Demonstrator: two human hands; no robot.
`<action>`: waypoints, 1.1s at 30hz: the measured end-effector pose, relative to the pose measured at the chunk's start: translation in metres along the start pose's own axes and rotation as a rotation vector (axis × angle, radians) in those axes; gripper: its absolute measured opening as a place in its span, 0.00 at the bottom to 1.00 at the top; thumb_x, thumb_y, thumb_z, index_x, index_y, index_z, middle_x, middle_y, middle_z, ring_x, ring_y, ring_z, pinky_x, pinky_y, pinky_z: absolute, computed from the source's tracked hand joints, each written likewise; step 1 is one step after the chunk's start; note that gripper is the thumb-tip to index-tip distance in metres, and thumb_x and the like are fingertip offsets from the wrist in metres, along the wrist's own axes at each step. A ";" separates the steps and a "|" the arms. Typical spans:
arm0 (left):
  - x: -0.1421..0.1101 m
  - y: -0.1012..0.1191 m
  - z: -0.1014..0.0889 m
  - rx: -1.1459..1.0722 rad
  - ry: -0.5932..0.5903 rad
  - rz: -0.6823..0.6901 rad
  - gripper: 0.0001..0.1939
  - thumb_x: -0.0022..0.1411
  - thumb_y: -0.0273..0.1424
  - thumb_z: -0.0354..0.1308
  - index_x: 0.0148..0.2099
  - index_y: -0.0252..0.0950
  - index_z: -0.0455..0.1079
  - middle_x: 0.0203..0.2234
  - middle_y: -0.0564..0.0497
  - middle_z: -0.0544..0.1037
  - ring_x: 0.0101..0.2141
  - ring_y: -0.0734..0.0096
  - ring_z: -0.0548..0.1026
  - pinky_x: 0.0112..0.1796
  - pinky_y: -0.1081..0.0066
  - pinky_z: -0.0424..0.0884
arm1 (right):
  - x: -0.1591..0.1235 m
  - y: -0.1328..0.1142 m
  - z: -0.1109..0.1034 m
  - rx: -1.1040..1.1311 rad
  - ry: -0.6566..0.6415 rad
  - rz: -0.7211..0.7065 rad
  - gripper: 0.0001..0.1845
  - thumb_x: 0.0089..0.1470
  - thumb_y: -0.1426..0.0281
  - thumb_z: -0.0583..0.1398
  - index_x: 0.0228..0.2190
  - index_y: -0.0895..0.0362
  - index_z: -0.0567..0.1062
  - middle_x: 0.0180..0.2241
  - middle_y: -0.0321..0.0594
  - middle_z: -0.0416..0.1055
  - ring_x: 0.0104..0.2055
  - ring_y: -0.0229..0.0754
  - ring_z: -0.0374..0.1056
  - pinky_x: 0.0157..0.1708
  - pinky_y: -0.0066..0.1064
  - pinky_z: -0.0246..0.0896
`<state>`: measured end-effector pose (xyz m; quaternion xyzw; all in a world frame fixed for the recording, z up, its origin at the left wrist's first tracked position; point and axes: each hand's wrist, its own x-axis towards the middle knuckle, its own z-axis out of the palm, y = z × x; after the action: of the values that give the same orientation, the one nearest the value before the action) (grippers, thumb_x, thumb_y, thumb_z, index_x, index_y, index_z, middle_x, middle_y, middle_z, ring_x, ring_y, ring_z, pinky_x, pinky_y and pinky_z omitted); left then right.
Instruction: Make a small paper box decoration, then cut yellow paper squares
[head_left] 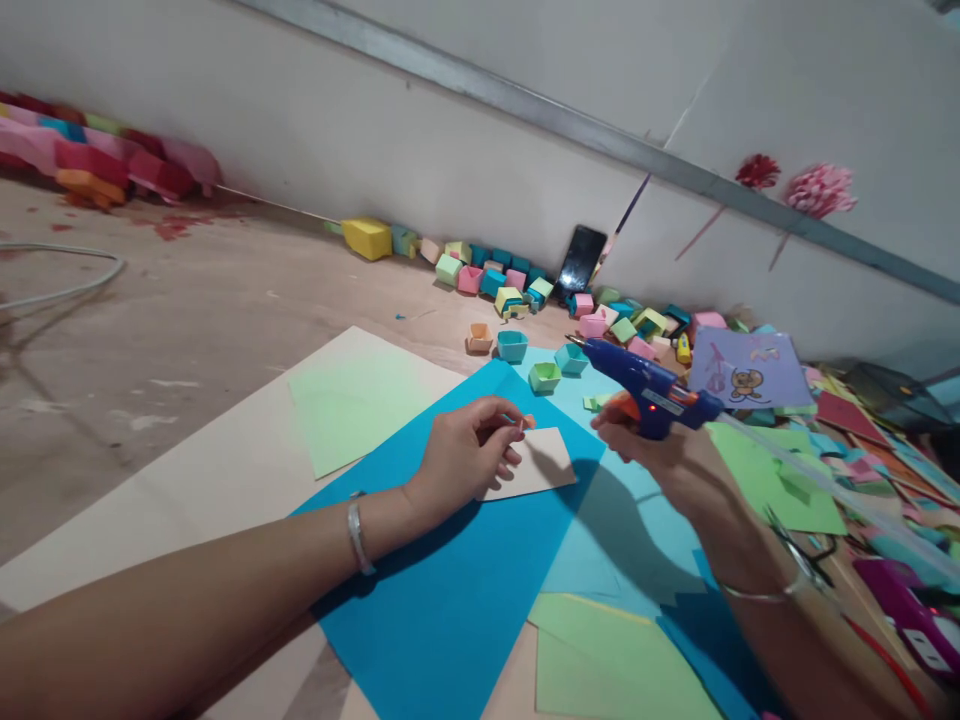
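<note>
My left hand (469, 450) is closed in a pinch on a small orange paper piece (529, 422), mostly hidden by the fingers. Beneath it a pale cream card (544, 462) lies on a large blue sheet (442, 560). My right hand (637, 440) is wrapped round the handle of a blue glue gun (645, 385) with an orange trigger and a small red light. Its nozzle points left, and a pale glue stick (817, 485) sticks out of the back. Just past the nozzle stand small open paper boxes: an orange one (479, 338), a blue one (512, 346) and a green one (544, 377).
Many small paper boxes (491, 280) line the wall, with a phone (581, 262) leaning there. Green sheets (615, 660) and a cream sheet (225, 480) spread around. Scissors (799, 550), a purple power strip (911, 615) and paper scraps lie right. A cable (105, 275) curves at left.
</note>
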<state>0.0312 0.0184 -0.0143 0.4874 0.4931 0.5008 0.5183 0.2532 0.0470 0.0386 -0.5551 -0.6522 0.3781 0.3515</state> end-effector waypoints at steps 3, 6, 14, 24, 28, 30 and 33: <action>-0.004 0.000 0.002 0.010 -0.019 0.004 0.08 0.59 0.35 0.60 0.38 0.38 0.66 0.26 0.52 0.78 0.22 0.68 0.78 0.16 0.75 0.72 | -0.004 0.005 0.031 0.275 -0.097 0.021 0.30 0.38 0.62 0.73 0.43 0.54 0.72 0.38 0.40 0.74 0.30 0.38 0.64 0.28 0.32 0.63; -0.008 0.000 0.003 0.060 -0.033 0.053 0.10 0.60 0.37 0.60 0.37 0.38 0.64 0.23 0.54 0.77 0.21 0.69 0.78 0.17 0.76 0.72 | -0.010 0.005 0.051 0.252 -0.134 0.017 0.29 0.36 0.63 0.74 0.41 0.53 0.73 0.32 0.36 0.70 0.26 0.35 0.59 0.24 0.31 0.60; -0.011 -0.005 0.003 0.200 -0.098 0.187 0.07 0.62 0.32 0.58 0.34 0.38 0.63 0.24 0.55 0.76 0.24 0.70 0.80 0.24 0.75 0.75 | -0.011 0.000 0.056 0.150 -0.063 -0.037 0.23 0.41 0.63 0.70 0.38 0.54 0.70 0.25 0.33 0.69 0.23 0.35 0.57 0.22 0.31 0.58; -0.013 -0.007 0.001 0.545 -0.106 0.515 0.05 0.60 0.22 0.56 0.36 0.38 0.66 0.28 0.56 0.77 0.28 0.75 0.76 0.28 0.77 0.69 | -0.010 0.007 0.058 0.238 -0.082 -0.021 0.23 0.40 0.72 0.65 0.41 0.54 0.69 0.27 0.31 0.70 0.25 0.35 0.63 0.27 0.28 0.61; -0.013 -0.007 0.001 0.580 -0.113 0.537 0.06 0.60 0.22 0.55 0.36 0.38 0.65 0.29 0.55 0.77 0.28 0.74 0.76 0.28 0.76 0.68 | -0.011 0.013 0.057 0.244 -0.134 -0.077 0.28 0.40 0.75 0.65 0.46 0.54 0.68 0.29 0.32 0.70 0.27 0.36 0.63 0.29 0.29 0.61; -0.013 -0.007 0.001 0.593 -0.115 0.535 0.06 0.59 0.21 0.55 0.36 0.38 0.65 0.28 0.56 0.77 0.28 0.74 0.76 0.27 0.76 0.67 | -0.011 0.018 0.057 0.261 -0.158 -0.104 0.30 0.40 0.76 0.65 0.48 0.53 0.68 0.30 0.32 0.70 0.27 0.36 0.62 0.29 0.29 0.60; -0.014 -0.007 0.001 0.608 -0.120 0.533 0.07 0.58 0.20 0.55 0.36 0.38 0.65 0.27 0.56 0.77 0.27 0.74 0.76 0.27 0.77 0.66 | -0.012 0.020 0.056 0.273 -0.169 -0.124 0.29 0.41 0.76 0.65 0.47 0.53 0.68 0.30 0.32 0.70 0.27 0.35 0.61 0.28 0.28 0.59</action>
<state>0.0327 0.0046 -0.0209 0.7574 0.4438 0.4196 0.2308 0.2148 0.0316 -0.0055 -0.4271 -0.6552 0.4860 0.3900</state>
